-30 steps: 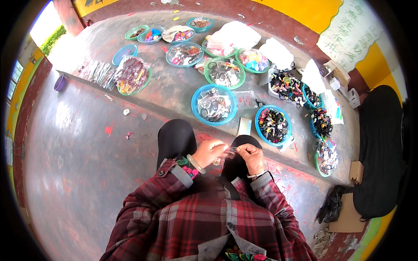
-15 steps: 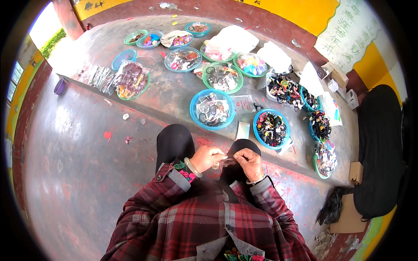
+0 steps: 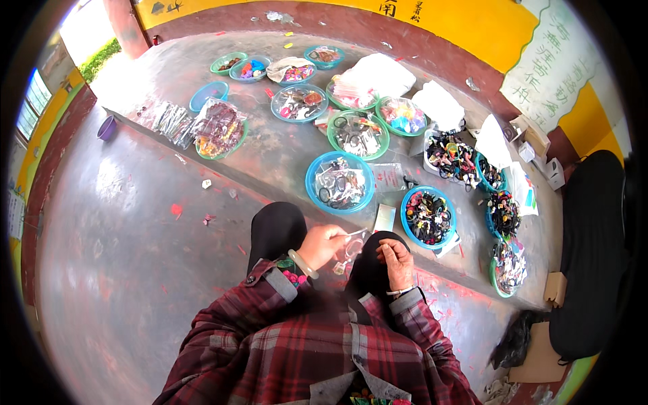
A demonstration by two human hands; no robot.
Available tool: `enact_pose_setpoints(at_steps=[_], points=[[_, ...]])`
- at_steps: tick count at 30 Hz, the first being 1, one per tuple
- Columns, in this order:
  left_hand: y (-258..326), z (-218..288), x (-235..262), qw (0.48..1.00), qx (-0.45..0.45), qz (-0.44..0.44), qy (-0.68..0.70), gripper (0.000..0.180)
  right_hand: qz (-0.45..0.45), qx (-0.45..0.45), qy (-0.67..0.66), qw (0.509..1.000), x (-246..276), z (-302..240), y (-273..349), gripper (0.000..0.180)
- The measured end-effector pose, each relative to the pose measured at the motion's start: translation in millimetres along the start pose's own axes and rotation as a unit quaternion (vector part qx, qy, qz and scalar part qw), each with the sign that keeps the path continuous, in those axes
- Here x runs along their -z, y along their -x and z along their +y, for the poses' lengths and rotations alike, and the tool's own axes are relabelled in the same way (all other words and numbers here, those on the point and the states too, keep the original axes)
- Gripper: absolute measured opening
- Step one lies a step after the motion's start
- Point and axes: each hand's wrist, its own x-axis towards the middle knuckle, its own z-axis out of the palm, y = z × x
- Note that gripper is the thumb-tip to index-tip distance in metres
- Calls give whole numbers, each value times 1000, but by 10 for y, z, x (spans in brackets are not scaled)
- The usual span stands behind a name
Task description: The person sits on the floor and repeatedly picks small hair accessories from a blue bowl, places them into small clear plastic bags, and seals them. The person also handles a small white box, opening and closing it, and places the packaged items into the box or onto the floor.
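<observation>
Between the thumb and fingers of my left hand point(image 3: 322, 247) is the top edge of a small clear plastic bag point(image 3: 352, 250), which hangs over my lap. A thin ring-like shape and a pale tag show in or under it, too small to make out. My right hand point(image 3: 395, 262) is apart from the bag, above my right knee. Its thumb and fingers are pinched together, and whatever they hold, if anything, is too small to name. Beyond my knees stand a blue basin of bagged hair ties point(image 3: 339, 182) and a blue basin of dark hair ties point(image 3: 428, 217).
A raised concrete ledge point(image 3: 263, 145) runs in front of me. On it are several more basins, a white tub of dark hair ties point(image 3: 451, 158), white sacks point(image 3: 381, 74) and a small card point(image 3: 385, 218). Cardboard point(image 3: 540, 354) and a black bag point(image 3: 514, 341) lie at the right.
My right hand has come away from the bag and moved slightly right and down. The left hand keeps the bag, which now hangs from it alone. The view has shifted a little.
</observation>
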Motion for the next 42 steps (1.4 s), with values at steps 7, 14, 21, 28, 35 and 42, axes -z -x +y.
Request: enact_pose_setpoints(at_steps=[7,14,21,28,35,42], points=[[-486,55,147,995,38,91,2,18,-2,53,139,989,24,213,-11,11],[-1277,-228,272,959,30,166,227,20,-24,62,159,985,-18,211,-48,10],[-1508,-764,424,894,110,279,334,13,-46,80,168,981,-5,203,-85,12],[-873,-131,377,942,56,142,300,24,77,-40,69,994,374,352,-295,14],[-284,43,449,973,70,90,203,21,26,0,514,857,925,1198,-486,26],[-282,-187,372,977,118,75,159,20,-63,47,692,717,595,1252,-818,50]])
